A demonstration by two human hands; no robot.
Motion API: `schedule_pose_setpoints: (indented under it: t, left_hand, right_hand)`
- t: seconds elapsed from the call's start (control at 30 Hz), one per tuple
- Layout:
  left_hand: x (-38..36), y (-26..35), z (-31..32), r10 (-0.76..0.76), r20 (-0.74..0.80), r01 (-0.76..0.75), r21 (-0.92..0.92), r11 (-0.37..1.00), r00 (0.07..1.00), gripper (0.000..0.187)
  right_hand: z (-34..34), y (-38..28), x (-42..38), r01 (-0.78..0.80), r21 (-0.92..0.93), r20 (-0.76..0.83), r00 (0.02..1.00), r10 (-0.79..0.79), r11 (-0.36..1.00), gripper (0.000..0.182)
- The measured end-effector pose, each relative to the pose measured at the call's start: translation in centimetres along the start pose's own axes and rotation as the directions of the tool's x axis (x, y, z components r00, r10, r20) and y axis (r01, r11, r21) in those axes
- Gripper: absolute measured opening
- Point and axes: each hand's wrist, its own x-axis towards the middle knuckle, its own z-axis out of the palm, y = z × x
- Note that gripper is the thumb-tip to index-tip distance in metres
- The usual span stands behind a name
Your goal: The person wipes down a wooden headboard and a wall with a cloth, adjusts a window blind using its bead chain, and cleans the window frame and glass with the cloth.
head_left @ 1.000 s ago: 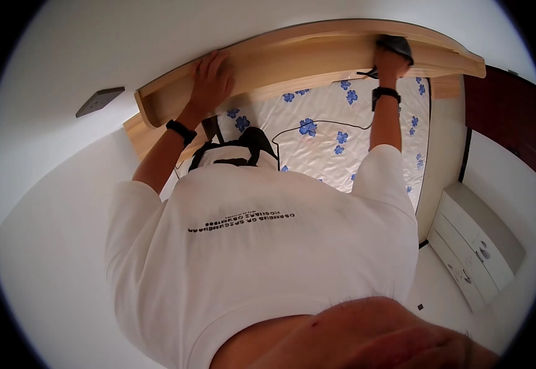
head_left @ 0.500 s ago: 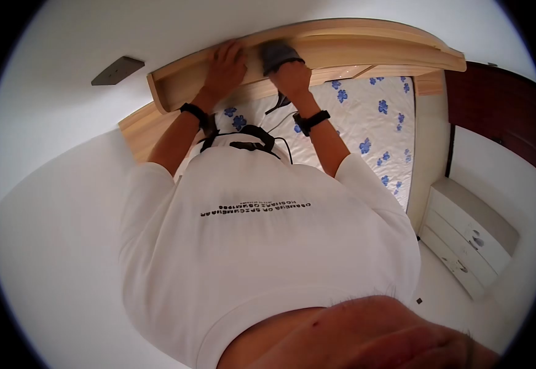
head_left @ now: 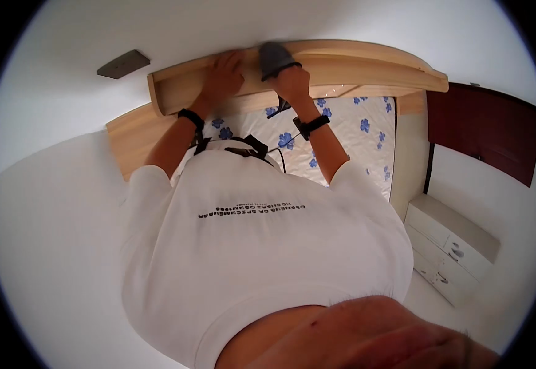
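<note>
1. Currently, the left hand lies loosely spread on the long, pale-wood shelf.
2. Just beside, the right hand grips the dark-grey, domed, cloth-like pad at the far rim; swinging left could knock fingers, and the thin black strap could snag the near edge.
3. Rightward, the shelf offers sliding room.

My left hand lies spread on a long pale wooden shelf with a raised edge. Just beside it, my right hand has a dark grey cloth on the wood. Below is a pale blue-flowered mattress; I can't tell if the black cord touches it.
</note>
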Motion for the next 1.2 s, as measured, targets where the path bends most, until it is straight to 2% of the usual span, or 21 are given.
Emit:
schedule_pose_setpoints:
  t: [0.1,0.17,0.2,0.33,0.37,0.43,0.47,0.53,0.57,0.6,0.67,0.73,0.8,0.87,0.9,0.93,1.0,1.03,1.1,1.13,1.2]
  left_hand:
    - [-0.1,-0.1,-0.7,0.016,0.005,-0.016,-0.001,1.0,1.0,0.026]
    - [0.0,-0.2,-0.6,0.019,0.021,-0.019,0.011,1.0,1.0,0.026]
    - [0.1,0.0,-0.4,0.018,0.034,-0.019,0.019,1.0,0.999,0.027]
    - [0.3,0.5,-1.0,0.018,0.063,-0.017,-0.015,1.0,0.998,0.026]
    - [0.3,0.6,-1.2,0.009,0.083,-0.01,0.007,1.0,0.997,0.026]
    - [0.2,0.7,-1.1,0.003,0.099,-0.005,0.024,1.0,0.995,0.026]
    - [0.2,0.7,-1.0,0.001,0.102,-0.002,0.015,1.0,0.995,0.026]
    - [0.2,0.5,-0.8,-0.002,0.101,0.001,0.01,1.0,0.995,0.026]
    - [0.2,0.4,-0.8,0.004,0.1,-0.005,0.009,1.0,0.995,0.027]
    - [0.1,0.4,-0.7,0.014,0.102,-0.014,0.008,1.0,0.995,0.028]
    - [-0.2,0.3,-0.2,0.013,0.157,-0.008,-0.029,1.0,0.988,0.029]
    - [0.2,-0.1,-0.4,0.008,0.213,0.005,-0.063,0.998,0.977,0.03]
    - [0.2,0.0,-1.3,0.108,0.158,-0.096,-0.082,0.992,0.981,0.031]
    - [0.5,0.2,-1.2,0.092,0.172,-0.081,-0.071,0.994,0.981,0.029]
    - [0.4,0.3,-1.2,0.076,0.191,-0.065,-0.064,0.996,0.979,0.028]
    - [0.6,0.4,-1.2,0.076,0.186,-0.065,-0.068,0.996,0.98,0.028]
    - [0.6,0.4,-1.1,0.074,0.182,-0.063,-0.067,0.996,0.98,0.024]
    - [0.7,0.6,-1.2,0.069,0.183,-0.056,-0.072,0.996,0.981,0.024]
    - [0.7,0.7,-1.6,0.061,0.194,-0.059,-0.015,0.998,0.979,0.023]
    - [0.6,0.6,-1.6,0.065,0.202,-0.061,-0.024,0.998,0.977,0.023]
    - [0.7,0.5,-1.1,0.055,0.174,-0.044,-0.067,0.997,0.983,0.021]
  right_hand:
    - [-1.7,3.1,-0.2,-0.196,-0.123,0.108,0.972,0.209,0.973,0.039]
    - [-2.7,7.3,-0.2,-0.255,-0.188,-0.02,0.967,0.256,0.949,0.04]
    - [-3.5,9.3,-0.1,-0.315,-0.117,-0.067,0.949,0.309,0.942,0.044]
    - [-5.4,12.9,0.5,-0.435,-0.153,-0.301,0.875,0.378,0.887,0.046]
    - [-4.6,13.0,0.4,-0.443,-0.157,-0.297,0.874,0.385,0.883,0.046]
    - [-2.3,11.9,0.1,-0.303,-0.118,-0.217,0.937,0.273,0.946,0.044]
    - [-1.4,10.6,-0.3,-0.143,-0.05,-0.228,0.965,0.128,0.989,0.04]
    - [-0.2,5.5,-0.1,-0.057,0.002,-0.17,0.984,0.056,0.998,0.034]
    - [0.8,3.9,-0.2,0.035,-0.023,-0.162,0.986,-0.038,0.999,0.031]
    - [1.1,2.3,-0.1,0.028,-0.01,-0.123,0.992,-0.029,1.0,0.027]
    - [1.6,2.5,0.2,0.01,0.017,-0.181,0.984,-0.007,1.0,0.028]
    - [1.2,5.8,0.0,-0.015,-0.046,-0.135,0.991,0.008,0.999,0.027]
    - [-0.6,9.8,-0.3,-0.103,0.001,-0.139,0.985,0.102,0.995,0.027]
    - [-2.3,15.4,0.1,-0.173,0.041,-0.214,0.961,0.178,0.984,0.035]
    - [-5.4,15.7,0.1,-0.232,0.034,-0.159,0.959,0.234,0.972,0.043]
    - [-6.2,17.6,0.3,-0.256,-0.008,-0.275,0.93,0.244,0.967,0.047]
    - [-7.1,23.0,1.1,-0.381,-0.078,-0.313,0.887,0.34,0.921,0.044]
    - [-8.3,24.1,1.5,-0.458,-0.061,-0.328,0.848,0.416,0.887,0.043]
    - [-9.5,25.0,2.0,-0.488,0.009,-0.376,0.807,0.455,0.873,0.043]
    - [-10.8,24.2,2.2,-0.515,0.085,-0.426,0.755,0.498,0.853,0.043]
    - [-10.4,22.7,2.3,-0.554,0.086,-0.448,0.721,0.529,0.828,0.042]
